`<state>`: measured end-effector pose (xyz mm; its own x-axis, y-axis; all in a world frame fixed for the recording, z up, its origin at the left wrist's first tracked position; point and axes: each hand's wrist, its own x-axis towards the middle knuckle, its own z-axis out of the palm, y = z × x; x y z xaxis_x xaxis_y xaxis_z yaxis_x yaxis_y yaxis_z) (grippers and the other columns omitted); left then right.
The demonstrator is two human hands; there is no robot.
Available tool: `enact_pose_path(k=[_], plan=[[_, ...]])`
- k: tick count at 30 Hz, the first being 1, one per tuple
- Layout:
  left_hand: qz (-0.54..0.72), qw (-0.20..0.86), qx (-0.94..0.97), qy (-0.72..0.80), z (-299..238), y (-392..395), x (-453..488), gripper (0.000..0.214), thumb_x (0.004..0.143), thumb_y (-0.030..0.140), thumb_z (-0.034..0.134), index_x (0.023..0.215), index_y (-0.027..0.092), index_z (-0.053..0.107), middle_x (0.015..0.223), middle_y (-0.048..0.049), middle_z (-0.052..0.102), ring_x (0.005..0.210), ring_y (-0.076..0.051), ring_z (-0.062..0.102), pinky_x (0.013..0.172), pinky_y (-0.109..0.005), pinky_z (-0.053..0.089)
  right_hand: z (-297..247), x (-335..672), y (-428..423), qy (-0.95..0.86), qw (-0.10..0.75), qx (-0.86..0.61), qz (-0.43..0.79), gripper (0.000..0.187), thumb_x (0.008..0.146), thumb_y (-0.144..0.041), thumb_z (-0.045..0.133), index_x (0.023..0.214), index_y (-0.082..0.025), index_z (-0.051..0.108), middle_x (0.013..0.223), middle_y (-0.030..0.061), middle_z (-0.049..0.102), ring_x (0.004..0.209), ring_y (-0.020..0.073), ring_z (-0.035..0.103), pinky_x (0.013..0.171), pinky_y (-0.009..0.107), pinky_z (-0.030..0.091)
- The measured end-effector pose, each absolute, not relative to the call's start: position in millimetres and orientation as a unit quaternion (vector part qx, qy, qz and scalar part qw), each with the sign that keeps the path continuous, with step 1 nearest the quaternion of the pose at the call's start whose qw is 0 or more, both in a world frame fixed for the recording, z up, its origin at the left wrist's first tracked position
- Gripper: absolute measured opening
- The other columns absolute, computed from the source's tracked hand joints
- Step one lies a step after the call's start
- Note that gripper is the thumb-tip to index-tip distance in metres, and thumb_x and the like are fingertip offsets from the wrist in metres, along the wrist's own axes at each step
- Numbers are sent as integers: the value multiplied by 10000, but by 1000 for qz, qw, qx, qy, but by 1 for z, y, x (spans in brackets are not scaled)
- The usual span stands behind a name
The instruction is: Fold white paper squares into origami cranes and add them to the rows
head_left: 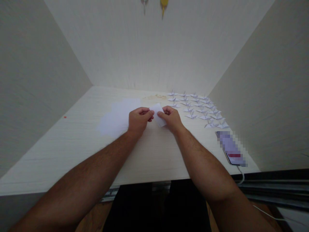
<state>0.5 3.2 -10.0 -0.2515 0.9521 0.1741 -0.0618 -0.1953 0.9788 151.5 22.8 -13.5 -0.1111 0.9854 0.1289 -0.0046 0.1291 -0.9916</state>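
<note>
Between my hands, just above the table, is a small folded piece of white paper (158, 113). My left hand (140, 120) pinches its left edge between thumb and fingers. On the other side, my right hand (172, 118) grips the paper with the thumb on top and the fingers curled behind. The paper's underside is hidden. Left of my left hand, white paper sheets (116, 117) lie spread in an overlapping pile. To the right of my right hand, several white origami cranes (191, 115) stand in rows.
Walls close in the white table (154, 161) at the back and both sides. A phone (230, 148) with a white cable (241, 176) lies near the right edge. A small orange spot (65, 117) marks the left side. Two hanging items, one yellow (163, 6), are on the back wall.
</note>
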Motion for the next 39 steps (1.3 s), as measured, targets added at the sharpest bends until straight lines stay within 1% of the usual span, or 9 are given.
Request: enact_pose_path(k=[8,18,31,36,39], plan=[[619,400,459,497,-8,2,0,215,656,316,791,748,145,698,602,-15,666,530,-123,613,531,-247,520,-11,151,21,-564,500,-435,492,307,636,-422,767,772,-218,583,693,-10,639,595,138,554,545,269,417],[620,389,465,498,-5,-1,1,196,674,308,778,736,146,688,590,-13,662,518,-117,604,525,-241,506,-11,150,21,-569,496,-443,484,314,624,-413,778,773,-223,578,698,-15,627,592,132,530,549,269,411],[623,398,452,498,-2,-2,2,192,649,286,788,713,152,667,578,-14,661,516,-119,602,524,-245,501,-12,150,22,-574,501,-434,481,301,631,-387,779,770,-220,570,702,-20,619,597,127,523,562,271,413],[619,399,451,504,-1,-3,3,191,647,294,780,702,157,659,564,-6,644,511,-115,587,522,-240,478,-11,150,21,-572,498,-435,485,307,626,-397,783,762,-224,570,692,-21,622,591,130,529,560,273,421],[620,403,447,503,-4,0,1,191,638,299,778,682,164,651,547,8,617,494,-104,550,494,-228,433,-12,149,21,-573,491,-429,496,314,623,-407,788,776,-222,585,719,-11,648,616,137,558,569,272,433]])
